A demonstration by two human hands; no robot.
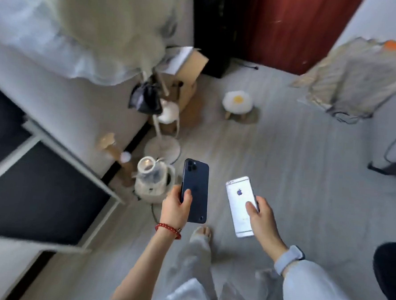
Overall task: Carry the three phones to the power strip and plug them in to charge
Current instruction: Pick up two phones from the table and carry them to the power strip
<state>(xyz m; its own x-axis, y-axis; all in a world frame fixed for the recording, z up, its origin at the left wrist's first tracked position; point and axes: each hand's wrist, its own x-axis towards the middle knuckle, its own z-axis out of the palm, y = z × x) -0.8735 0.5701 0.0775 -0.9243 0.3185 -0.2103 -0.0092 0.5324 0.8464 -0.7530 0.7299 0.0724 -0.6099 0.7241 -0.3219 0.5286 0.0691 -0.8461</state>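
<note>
My left hand grips a dark blue phone, back side up, camera end pointing away from me. There seems to be a second edge behind it at its left side, but I cannot tell whether that is another phone. My right hand holds a silver phone, back up with its logo showing. Both phones are carried above the grey floor in front of me. No power strip is visible in this view.
A white-framed bed or shelf with dark panels runs along the left. A white jug-shaped appliance with a cord, a lamp base and a cardboard box stand by it. An egg-shaped stool sits ahead. My foot is below the phones.
</note>
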